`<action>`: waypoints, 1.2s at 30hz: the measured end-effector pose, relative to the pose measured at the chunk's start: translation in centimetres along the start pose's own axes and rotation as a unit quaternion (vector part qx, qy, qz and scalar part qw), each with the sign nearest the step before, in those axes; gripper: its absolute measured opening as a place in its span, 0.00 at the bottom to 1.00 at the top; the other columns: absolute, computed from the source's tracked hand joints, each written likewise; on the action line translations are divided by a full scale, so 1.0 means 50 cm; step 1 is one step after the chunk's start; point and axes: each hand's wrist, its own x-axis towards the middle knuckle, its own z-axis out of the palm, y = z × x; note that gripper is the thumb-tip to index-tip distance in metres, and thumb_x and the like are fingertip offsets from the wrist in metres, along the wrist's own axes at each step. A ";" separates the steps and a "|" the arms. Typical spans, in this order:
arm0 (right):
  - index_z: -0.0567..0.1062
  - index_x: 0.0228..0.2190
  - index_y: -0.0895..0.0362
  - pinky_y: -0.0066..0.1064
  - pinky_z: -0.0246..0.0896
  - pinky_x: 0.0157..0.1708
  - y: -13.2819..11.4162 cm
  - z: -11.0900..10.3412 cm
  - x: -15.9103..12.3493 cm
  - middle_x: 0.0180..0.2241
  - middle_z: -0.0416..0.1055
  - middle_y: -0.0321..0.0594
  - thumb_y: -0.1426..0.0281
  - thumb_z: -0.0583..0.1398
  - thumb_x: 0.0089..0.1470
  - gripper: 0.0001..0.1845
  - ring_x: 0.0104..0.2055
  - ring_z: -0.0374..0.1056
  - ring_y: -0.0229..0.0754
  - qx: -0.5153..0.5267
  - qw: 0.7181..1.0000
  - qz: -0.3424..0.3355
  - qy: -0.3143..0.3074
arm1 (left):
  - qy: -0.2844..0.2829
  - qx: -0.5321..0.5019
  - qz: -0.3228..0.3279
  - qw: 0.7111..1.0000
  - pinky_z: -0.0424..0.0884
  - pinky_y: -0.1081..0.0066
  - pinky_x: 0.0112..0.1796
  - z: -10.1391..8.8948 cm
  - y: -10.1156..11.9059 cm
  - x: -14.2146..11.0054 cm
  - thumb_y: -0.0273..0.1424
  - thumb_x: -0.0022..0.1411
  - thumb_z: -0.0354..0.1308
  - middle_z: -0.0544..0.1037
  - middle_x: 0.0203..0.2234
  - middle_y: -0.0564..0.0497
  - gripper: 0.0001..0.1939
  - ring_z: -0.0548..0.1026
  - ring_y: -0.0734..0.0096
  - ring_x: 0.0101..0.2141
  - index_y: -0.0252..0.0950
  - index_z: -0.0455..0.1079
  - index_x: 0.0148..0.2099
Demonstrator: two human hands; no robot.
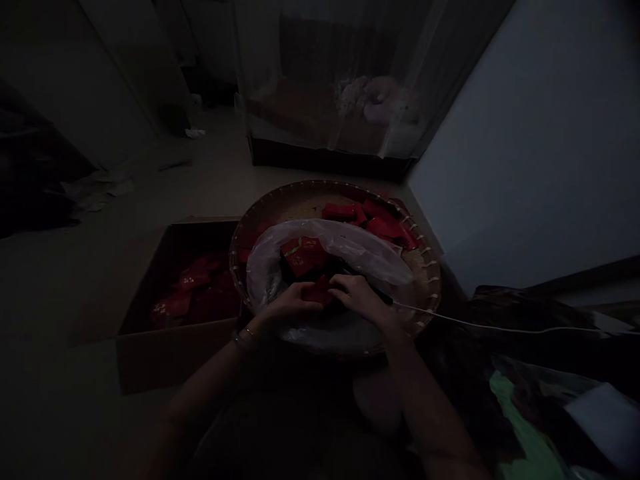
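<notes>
In the dim head view, a red packet (pixel 318 291) is between my two hands, above an open clear plastic bag (pixel 330 233) that lies in a round woven bamboo tray (pixel 295 208). My left hand (pixel 293 301) closes on the packet's left side, thumb on top. My right hand (pixel 357 293) pinches its right edge with bent fingers. Just beyond them, a red packet with a gold flower print and a green strip (pixel 304 255) sits inside the bag. More red packets (pixel 383 225) lie heaped at the tray's far right. Poor light hides the finer details.
An open cardboard box (pixel 150 360) with red packets inside stands left of the tray. A white cable (pixel 480 325) runs right from a dark object by my right hand. Behind are a netted bed (pixel 330 127) and a pale wall (pixel 540 147). Bagged items (pixel 530 427) lie at right.
</notes>
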 end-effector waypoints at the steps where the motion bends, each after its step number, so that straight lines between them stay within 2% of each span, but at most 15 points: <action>1: 0.76 0.34 0.57 0.31 0.63 0.36 0.000 0.003 0.001 0.33 0.77 0.40 0.77 0.59 0.51 0.07 0.35 0.72 0.41 0.006 1.000 -0.005 -0.006 | 0.005 0.010 -0.002 1.000 0.63 0.77 0.29 0.001 0.001 -0.001 0.32 0.45 0.66 0.75 0.30 0.52 0.25 0.69 0.75 0.27 0.31 0.71 0.47; 6: 0.77 0.32 0.56 0.31 0.63 0.38 0.006 -0.019 0.000 0.33 0.77 0.37 0.74 0.60 0.50 0.06 0.35 0.71 0.40 0.072 0.997 0.003 0.022 | 0.019 0.050 -0.012 0.998 0.61 0.78 0.26 0.002 0.003 -0.003 0.32 0.44 0.67 0.73 0.26 0.54 0.22 0.67 0.78 0.24 0.30 0.72 0.43; 9: 0.77 0.32 0.56 0.29 0.64 0.31 0.016 -0.040 -0.007 0.30 0.76 0.37 0.70 0.60 0.49 0.07 0.29 0.70 0.39 0.132 0.987 0.058 0.076 | 0.034 0.059 -0.009 0.998 0.60 0.78 0.25 -0.001 0.002 0.001 0.33 0.42 0.68 0.72 0.25 0.55 0.23 0.65 0.78 0.23 0.29 0.73 0.42; 12: 0.76 0.33 0.57 0.27 0.60 0.22 0.029 -0.046 -0.014 0.28 0.74 0.37 0.65 0.60 0.49 0.10 0.22 0.66 0.36 0.176 0.969 0.113 0.134 | 0.066 0.058 -0.014 0.996 0.60 0.78 0.25 -0.002 0.001 0.005 0.33 0.40 0.69 0.72 0.24 0.55 0.23 0.66 0.78 0.23 0.29 0.73 0.40; 16: 0.75 0.38 0.57 0.27 0.59 0.22 0.032 -0.027 -0.014 0.34 0.73 0.40 0.61 0.60 0.50 0.16 0.22 0.64 0.34 0.147 0.975 0.112 0.120 | 0.105 0.046 -0.031 0.993 0.61 0.78 0.24 -0.001 0.004 0.005 0.34 0.40 0.69 0.72 0.23 0.55 0.22 0.66 0.78 0.22 0.29 0.72 0.38; 20: 0.73 0.44 0.56 0.29 0.61 0.32 0.011 0.012 0.007 0.40 0.72 0.42 0.58 0.62 0.48 0.22 0.30 0.66 0.37 0.068 0.991 0.044 0.104 | 0.076 0.058 -0.030 0.995 0.61 0.78 0.24 0.003 0.006 0.002 0.33 0.42 0.67 0.72 0.22 0.55 0.19 0.67 0.77 0.22 0.29 0.72 0.38; 22: 0.76 0.37 0.56 0.29 0.59 0.34 0.004 0.032 0.021 0.35 0.74 0.41 0.60 0.62 0.49 0.15 0.32 0.67 0.39 0.036 0.995 0.029 0.090 | 0.059 0.074 -0.018 0.995 0.63 0.77 0.26 0.003 0.006 0.001 0.33 0.43 0.67 0.73 0.24 0.54 0.19 0.68 0.76 0.24 0.29 0.73 0.38; 23: 0.77 0.32 0.57 0.28 0.58 0.33 0.004 0.039 0.027 0.31 0.74 0.39 0.61 0.61 0.51 0.12 0.31 0.67 0.38 0.030 0.995 0.030 0.086 | 0.055 0.087 -0.011 0.995 0.63 0.77 0.27 0.001 0.006 0.001 0.32 0.42 0.67 0.74 0.25 0.54 0.19 0.69 0.75 0.26 0.29 0.73 0.39; 26: 0.74 0.22 0.57 0.26 0.54 0.29 0.018 0.048 0.036 0.21 0.69 0.34 0.60 0.58 0.54 0.16 0.26 0.63 0.36 0.048 0.991 0.041 0.118 | 0.044 0.127 -0.005 0.991 0.63 0.77 0.28 -0.009 0.004 -0.001 0.33 0.40 0.68 0.73 0.26 0.55 0.22 0.69 0.74 0.27 0.29 0.72 0.40; 29: 0.73 0.21 0.58 0.25 0.53 0.27 0.040 0.043 0.035 0.20 0.66 0.32 0.58 0.59 0.52 0.17 0.25 0.61 0.35 0.096 0.981 0.052 0.159 | 0.019 0.132 -0.023 0.991 0.62 0.77 0.26 -0.022 0.004 -0.004 0.34 0.41 0.69 0.73 0.24 0.56 0.22 0.69 0.75 0.26 0.29 0.72 0.39; 32: 0.72 0.19 0.58 0.25 0.52 0.25 0.057 0.044 0.031 0.18 0.63 0.31 0.57 0.59 0.50 0.18 0.24 0.59 0.35 0.126 0.975 0.067 0.168 | 0.004 0.116 -0.038 0.992 0.62 0.78 0.25 -0.027 0.006 -0.006 0.33 0.42 0.68 0.73 0.23 0.56 0.19 0.69 0.76 0.24 0.30 0.72 0.37; 36: 0.73 0.20 0.58 0.26 0.54 0.26 0.080 0.052 0.029 0.19 0.65 0.32 0.55 0.59 0.49 0.19 0.24 0.61 0.36 0.143 0.967 0.091 0.188 | -0.008 0.076 -0.036 0.996 0.62 0.79 0.24 -0.019 0.011 -0.003 0.32 0.45 0.67 0.74 0.23 0.55 0.16 0.69 0.78 0.23 0.30 0.71 0.36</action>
